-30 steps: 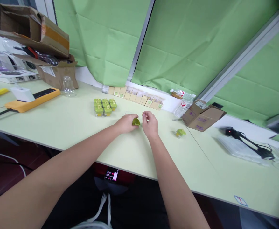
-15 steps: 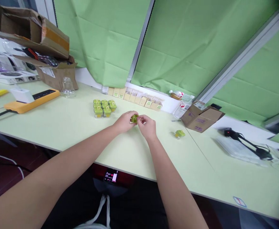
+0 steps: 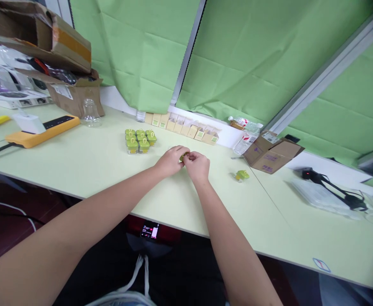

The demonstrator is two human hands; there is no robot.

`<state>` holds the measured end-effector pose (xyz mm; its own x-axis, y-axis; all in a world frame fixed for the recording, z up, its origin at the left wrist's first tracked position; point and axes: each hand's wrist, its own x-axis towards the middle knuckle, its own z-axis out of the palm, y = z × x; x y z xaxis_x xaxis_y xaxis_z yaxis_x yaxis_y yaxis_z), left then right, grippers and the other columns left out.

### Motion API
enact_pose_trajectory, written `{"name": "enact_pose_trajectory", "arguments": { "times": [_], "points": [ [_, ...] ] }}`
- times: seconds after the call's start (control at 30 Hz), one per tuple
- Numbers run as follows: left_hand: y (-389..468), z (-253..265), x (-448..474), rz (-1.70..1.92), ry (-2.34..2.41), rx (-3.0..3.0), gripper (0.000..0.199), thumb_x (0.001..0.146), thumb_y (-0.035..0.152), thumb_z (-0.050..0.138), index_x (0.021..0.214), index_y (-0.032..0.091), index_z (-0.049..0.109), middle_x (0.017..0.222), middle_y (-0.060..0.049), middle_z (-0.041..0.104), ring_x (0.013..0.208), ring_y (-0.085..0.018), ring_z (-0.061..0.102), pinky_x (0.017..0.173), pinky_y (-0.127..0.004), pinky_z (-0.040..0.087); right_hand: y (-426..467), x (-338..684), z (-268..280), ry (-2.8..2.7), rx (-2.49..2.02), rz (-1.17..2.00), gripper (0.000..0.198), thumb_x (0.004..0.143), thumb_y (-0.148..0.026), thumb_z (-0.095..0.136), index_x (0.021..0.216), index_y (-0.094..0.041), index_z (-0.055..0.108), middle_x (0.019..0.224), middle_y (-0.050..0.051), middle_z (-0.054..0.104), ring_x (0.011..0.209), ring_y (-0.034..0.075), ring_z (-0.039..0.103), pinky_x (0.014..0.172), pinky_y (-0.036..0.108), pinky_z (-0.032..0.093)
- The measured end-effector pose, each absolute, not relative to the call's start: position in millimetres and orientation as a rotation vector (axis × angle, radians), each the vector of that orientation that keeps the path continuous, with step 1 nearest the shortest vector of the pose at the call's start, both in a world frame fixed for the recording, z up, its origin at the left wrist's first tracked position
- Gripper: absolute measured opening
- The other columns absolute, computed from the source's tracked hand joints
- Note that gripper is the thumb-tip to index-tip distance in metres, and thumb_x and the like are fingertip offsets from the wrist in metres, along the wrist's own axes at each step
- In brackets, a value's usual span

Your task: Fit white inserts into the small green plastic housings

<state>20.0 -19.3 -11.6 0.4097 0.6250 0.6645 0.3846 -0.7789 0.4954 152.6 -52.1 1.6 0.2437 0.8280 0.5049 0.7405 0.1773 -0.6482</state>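
Observation:
A small clear container with a green lid (image 3: pixel 182 157) is mostly hidden between my two hands above the middle of the table. My left hand (image 3: pixel 172 161) is closed around it from the left. The fingers of my right hand (image 3: pixel 198 166) are pinched together at its right side, touching the lid. Several like containers with green lids (image 3: pixel 144 145) stand grouped in rows to the left, just beyond my left hand. One more green-lidded container (image 3: pixel 242 175) sits alone to the right of my right hand.
Small cardboard boxes (image 3: pixel 180 125) line the table's back edge. An opened carton (image 3: pixel 269 154) and plastic bottles (image 3: pixel 245 124) stand back right. At left are an orange power strip (image 3: pixel 52 132), a clear jar (image 3: pixel 91 114) and a large carton (image 3: pixel 74 100). A phone (image 3: pixel 149 230) lies below the table edge.
My hands have drawn closer together around the container, which now shows less between them. The camera view has shifted slightly; the containers on the table stay in place.

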Motion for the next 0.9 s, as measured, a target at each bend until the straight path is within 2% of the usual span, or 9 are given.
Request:
{"name": "enact_pose_trajectory", "arguments": {
  "times": [0.2, 0.4, 0.57, 0.9],
  "points": [
    [-19.8, -12.7, 17.9, 1.316, 0.874, 2.439, 0.039, 0.073, 0.006, 0.054, 0.109, 0.02, 0.062, 0.11, -0.006, 0.064, 0.103, -0.021, 0.059, 0.092, -0.034, 0.048, -49.6, 158.1, -1.9, -1.544, -1.486, 0.297, 0.015, 0.073, -0.029, 0.059, 0.073, -0.023, 0.073, 0.074, -0.002, 0.073, 0.068, 0.016, 0.065, 0.067, 0.026, 0.048],
    [-19.7, -12.2, 16.3, 1.312, 0.929, 2.466, 0.038, 0.074, 0.007, 0.055, 0.109, 0.021, 0.062, 0.108, -0.006, 0.065, 0.103, -0.022, 0.059, 0.091, -0.035, 0.048, -49.7, 160.0, -1.0, -1.637, -1.441, 0.294, 0.018, 0.077, -0.028, 0.055, 0.074, -0.022, 0.072, 0.072, -0.002, 0.071, 0.066, 0.015, 0.063, 0.066, 0.026, 0.047],
    [-18.7, -9.8, 14.6, 1.293, 0.948, 2.442, 0.038, 0.075, 0.008, 0.055, 0.109, 0.021, 0.062, 0.107, -0.006, 0.063, 0.098, -0.021, 0.059, 0.087, -0.033, 0.049, -49.4, 162.0, 3.8, -1.725, -1.374, 0.366, 0.02, 0.08, -0.028, 0.054, 0.08, -0.023, 0.073, 0.079, -0.001, 0.073, 0.068, 0.015, 0.063, 0.069, 0.027, 0.048],
    [-16.4, -10.5, 14.2, 1.286, 0.907, 2.433, 0.039, 0.073, 0.007, 0.054, 0.109, 0.021, 0.062, 0.107, -0.006, 0.063, 0.1, -0.021, 0.059, 0.088, -0.034, 0.049, -49.9, 162.6, 2.7, -1.662, -1.39, 0.421, 0.018, 0.082, -0.03, 0.056, 0.083, -0.024, 0.074, 0.083, -0.002, 0.074, 0.07, 0.016, 0.065, 0.071, 0.028, 0.049]
  ]
}}
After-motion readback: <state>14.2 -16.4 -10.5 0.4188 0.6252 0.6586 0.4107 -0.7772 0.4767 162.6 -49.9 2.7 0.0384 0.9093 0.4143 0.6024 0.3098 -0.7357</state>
